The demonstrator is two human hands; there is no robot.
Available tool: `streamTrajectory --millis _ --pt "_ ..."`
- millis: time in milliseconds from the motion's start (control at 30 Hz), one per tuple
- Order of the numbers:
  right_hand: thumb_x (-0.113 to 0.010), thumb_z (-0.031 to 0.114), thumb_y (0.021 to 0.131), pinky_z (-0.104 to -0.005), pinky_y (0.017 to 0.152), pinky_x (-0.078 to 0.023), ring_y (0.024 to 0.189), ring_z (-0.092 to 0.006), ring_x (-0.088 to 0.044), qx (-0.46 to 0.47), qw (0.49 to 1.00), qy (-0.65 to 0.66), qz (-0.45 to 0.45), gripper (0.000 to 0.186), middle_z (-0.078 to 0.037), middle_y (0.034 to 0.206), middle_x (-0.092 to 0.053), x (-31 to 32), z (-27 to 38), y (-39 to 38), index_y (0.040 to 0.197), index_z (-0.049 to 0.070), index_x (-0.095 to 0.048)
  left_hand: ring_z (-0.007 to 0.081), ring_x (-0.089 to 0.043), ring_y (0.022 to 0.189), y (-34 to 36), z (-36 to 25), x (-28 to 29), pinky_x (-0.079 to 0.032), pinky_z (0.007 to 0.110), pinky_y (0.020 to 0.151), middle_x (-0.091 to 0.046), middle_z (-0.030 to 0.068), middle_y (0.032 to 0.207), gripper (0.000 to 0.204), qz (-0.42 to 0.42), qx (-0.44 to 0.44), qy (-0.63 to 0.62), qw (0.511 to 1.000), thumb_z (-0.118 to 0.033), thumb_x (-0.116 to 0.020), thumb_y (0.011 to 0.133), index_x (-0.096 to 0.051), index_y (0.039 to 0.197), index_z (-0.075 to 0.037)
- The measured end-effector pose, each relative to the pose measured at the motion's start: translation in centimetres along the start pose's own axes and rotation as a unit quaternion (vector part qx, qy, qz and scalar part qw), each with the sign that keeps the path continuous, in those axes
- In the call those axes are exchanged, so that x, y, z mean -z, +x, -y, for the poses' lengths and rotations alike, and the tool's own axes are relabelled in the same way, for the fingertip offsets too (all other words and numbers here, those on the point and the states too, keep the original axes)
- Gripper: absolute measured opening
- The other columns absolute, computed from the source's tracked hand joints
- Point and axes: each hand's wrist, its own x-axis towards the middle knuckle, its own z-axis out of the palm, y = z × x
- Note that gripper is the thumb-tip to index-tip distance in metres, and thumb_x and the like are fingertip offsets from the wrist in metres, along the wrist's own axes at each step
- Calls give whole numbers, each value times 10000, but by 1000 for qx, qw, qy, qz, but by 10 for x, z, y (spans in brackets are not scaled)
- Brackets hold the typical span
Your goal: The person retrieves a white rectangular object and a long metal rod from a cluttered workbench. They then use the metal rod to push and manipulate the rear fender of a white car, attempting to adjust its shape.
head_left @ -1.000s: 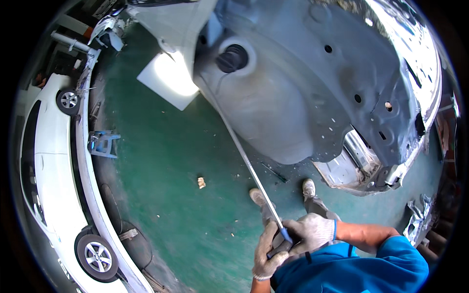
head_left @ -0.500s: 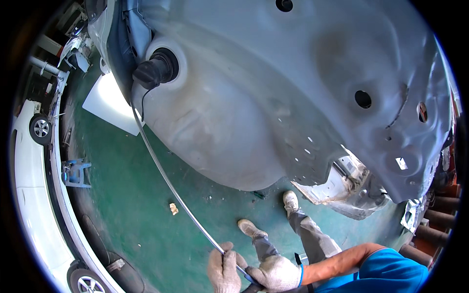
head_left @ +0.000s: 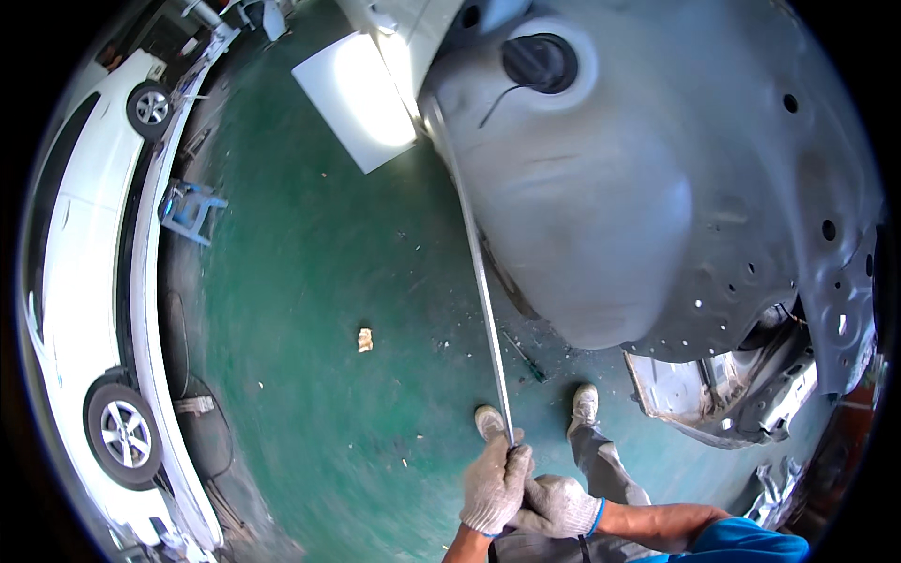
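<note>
My left hand (head_left: 494, 484), in a white knit glove, grips a long straight metal bar (head_left: 489, 315) near its lower end. My right hand (head_left: 559, 507), also gloved, is closed just beside it on the bar's end, which is hidden. The bar runs up to the edge of a bare grey car body panel (head_left: 582, 235), beside a white board (head_left: 343, 94) lit by a bright patch. A black round fitting (head_left: 539, 64) with a thin dangling cord sits in the panel; whether the bar's tip touches the panel is unclear.
A white car (head_left: 89, 281) stands on a long rail (head_left: 141, 319) at left, near a blue stool (head_left: 190, 208). The green floor (head_left: 310, 394) carries a small pale scrap (head_left: 365, 340) and debris. Cut, bent metal (head_left: 713, 385) lies at lower right; crumpled pieces (head_left: 774, 493) are beyond it.
The view has swung about. Since half a second ago, the bar stands more upright in the picture and both hands appear further right, still gripping it.
</note>
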Motion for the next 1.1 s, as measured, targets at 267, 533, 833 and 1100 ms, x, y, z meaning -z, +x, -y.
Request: streamTrajectory --millis 267,533,833,1100 --pt "-768 397 826 -463 492 -485 505 -351 -612 -23 985 -95 -141 471 -138 603 -599 -70 -19 12 1066 21 -618 298 -743 772 7 13 25 -580 402 692 -730 129 860 297 13 -32 67 997 -251 -646 1016 -642 1221 -36" --pt "-762 388 839 -460 485 -479 492 -349 -599 -15 981 -134 -141 467 -128 588 -591 -72 -8 26 1063 5 -619 262 -721 719 12 32 34 -567 375 679 -705 110 823 269 9 -57 43 997 -186 -646 1017 -636 1243 -41" --pt "-759 342 853 -467 484 -471 491 -363 -589 -25 981 -140 -134 427 -140 592 -590 -74 0 34 1061 0 -609 268 -730 736 19 42 45 -565 384 675 -711 121 824 304 36 -65 71 995 -210 -653 1017 -632 1265 -35" --pt "-779 324 852 -472 483 -474 511 -378 -610 -5 981 -128 -147 358 -139 591 -587 -80 -18 34 999 31 -633 303 -728 1089 9 58 77 -559 388 934 -741 170 1160 510 199 -44 -110 973 -348 -647 1019 -561 1391 -10"
